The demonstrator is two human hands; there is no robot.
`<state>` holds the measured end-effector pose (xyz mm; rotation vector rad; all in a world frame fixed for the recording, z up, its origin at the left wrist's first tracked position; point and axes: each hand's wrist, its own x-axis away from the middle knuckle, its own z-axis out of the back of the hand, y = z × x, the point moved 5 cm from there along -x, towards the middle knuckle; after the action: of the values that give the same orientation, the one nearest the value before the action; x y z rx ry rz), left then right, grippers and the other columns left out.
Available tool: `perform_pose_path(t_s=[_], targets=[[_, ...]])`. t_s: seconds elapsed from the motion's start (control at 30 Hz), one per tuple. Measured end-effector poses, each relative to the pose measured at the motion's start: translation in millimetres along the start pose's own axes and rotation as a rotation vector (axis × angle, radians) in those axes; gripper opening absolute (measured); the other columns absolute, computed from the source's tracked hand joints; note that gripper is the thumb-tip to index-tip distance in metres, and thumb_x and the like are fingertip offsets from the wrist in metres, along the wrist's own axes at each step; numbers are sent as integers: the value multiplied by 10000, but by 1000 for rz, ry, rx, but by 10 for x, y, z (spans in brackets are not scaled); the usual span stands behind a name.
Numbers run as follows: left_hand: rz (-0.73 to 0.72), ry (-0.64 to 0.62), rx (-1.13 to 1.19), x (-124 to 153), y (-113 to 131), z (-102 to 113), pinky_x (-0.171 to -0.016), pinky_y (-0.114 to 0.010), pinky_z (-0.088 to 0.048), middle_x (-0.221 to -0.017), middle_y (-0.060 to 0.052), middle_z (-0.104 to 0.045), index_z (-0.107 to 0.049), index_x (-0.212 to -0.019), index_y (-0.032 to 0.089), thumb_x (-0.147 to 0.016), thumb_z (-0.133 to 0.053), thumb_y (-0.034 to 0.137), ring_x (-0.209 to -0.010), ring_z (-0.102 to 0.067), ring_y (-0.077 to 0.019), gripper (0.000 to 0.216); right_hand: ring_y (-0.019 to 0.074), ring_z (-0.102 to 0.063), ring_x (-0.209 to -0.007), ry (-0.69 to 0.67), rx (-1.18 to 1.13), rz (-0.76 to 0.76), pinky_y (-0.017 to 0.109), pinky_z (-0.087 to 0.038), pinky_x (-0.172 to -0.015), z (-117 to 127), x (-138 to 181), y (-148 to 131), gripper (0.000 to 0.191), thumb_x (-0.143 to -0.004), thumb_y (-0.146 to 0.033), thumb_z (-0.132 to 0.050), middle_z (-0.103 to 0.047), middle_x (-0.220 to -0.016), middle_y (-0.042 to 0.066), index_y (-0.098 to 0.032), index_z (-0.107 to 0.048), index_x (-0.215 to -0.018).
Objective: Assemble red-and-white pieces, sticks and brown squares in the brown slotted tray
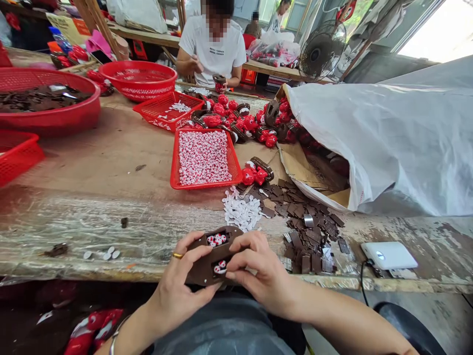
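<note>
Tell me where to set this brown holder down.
Set the brown holder on bare wood between the big red basket and red bead tray, or between the brown scraps and white power bank. It's crowded around the red figurines beside the white sack.

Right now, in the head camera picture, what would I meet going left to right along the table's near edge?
Small dark brown scrap, small round white discs, flat brown two-window case, heap of flat dark brown chips, white rectangular power bank.
</note>
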<state>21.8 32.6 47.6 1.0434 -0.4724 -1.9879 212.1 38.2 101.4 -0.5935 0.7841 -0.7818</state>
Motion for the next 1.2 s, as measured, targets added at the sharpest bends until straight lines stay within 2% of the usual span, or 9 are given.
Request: perform_pose_path(t_s=[0.2, 0.33, 0.43, 0.57, 0.73, 0.87, 1.03, 1.1, 1.2], targets=[[8, 28, -15, 28, -9, -5, -1044, -367, -551, -1394, -149, -479, -505, -1214, 206, -906, -681, 225, -1312, -550, -246, 355, 303, -451, -1332, 21, 166, -89, 555, -441, -1087, -250, 56, 58, 23, -905, -251, -753, -605, -1323, 75, -264, -736, -900], [27, 21, -27, 70, -54, 1, -1005, -387, -571, -1403, -153, -487, -505, -1216, 215, -911, -672, 266, -1287, -569, -259, 351, 343, -400, -1390, 50, 314, 9, 628, -388, -1113, -134, 107, 109, 149, -949, -261, -672, -537, -1447, 105, -283, -739, -1081], [16, 25, -30, 92, -74, 11, -994, -392, -572, -1393, -165, -503, -509, -1206, 201, -914, -668, 280, -1272, -577, -265, 341, 290, -537, -1279, 74, 439, -107, 510, -460, -1077, 225, 87, 563, 211, -975, -215, -600, -608, -1352, 140, -236, -716, -1151], [2, 32, -15, 87, -76, 5, -984, -404, -581, -1389, -162, -522, -509, -1206, 207, -903, -685, 293, -1259, -595, -277, 361, 279, -639, -1121, -104, 651, -632, 433, -481, -1026, 697, 108, 1502, 228, -937, -111, -605, -699, -1161, 165, -141, -734, -1123], [18, 20, 34, 51, -84, -2, -977, -391, -596, -1406, -148, -542, -503, -1225, 228, -876, -710, 264, -1265, -626, -277, 407, 245, -635, -1119, -177, 594, -666, 349, -469, -1002, 727, 143, 1869, 262, -882, -86, -665, -707, -1150, 123, -154, -734, -1126], [36, 3, 68, 71, -120, 14, -1021, -380, -580, -1435, -159, -545, -495, -1265, 230, -886, -713, 261, -1312, -609, -262, 438, 220, -667, -1001, -94, 510, -694, 345, -506, -918, 720, 196, 1753, 202, -914, -106, -595, -728, -1049, 98, -159, -716, -1067], [48, -23, 109, 98, -137, -2, -1084, -400, -543, -1459, -187, -539, -476, -1297, 219, -892, -727, 256, -1365, -574, -259, 478, 146, -637, -671, 53, -108, -588, 261, -527, -605, 550, 134, 1125, 263, -927, -281, -630, -700, -896, 21, -204, -628, -1179], [39, -28, 119, 83, -114, -10, -1056, -399, -563, -1447, -195, -546, -471, -1290, 216, -891, -729, 261, -1361, -580, -266, 477, 144, -654, -706, 6, -188, -464, 260, -540, -634, 422, 62, 819, 204, -951, -304, -620, -714, -922, 32, -212, -664, -1127], [24, -14, 132, 60, -72, -3, -984, -369, -604, -1429, -199, -553, -474, -1268, 215, -882, -735, 250, -1336, -602, -272, 467, 173, -685, -865, -60, -30, -252, 293, -555, -779, 292, -20, 525, 184, -970, -255, -625, -735, -972, 63, -211, -715, -1124]])
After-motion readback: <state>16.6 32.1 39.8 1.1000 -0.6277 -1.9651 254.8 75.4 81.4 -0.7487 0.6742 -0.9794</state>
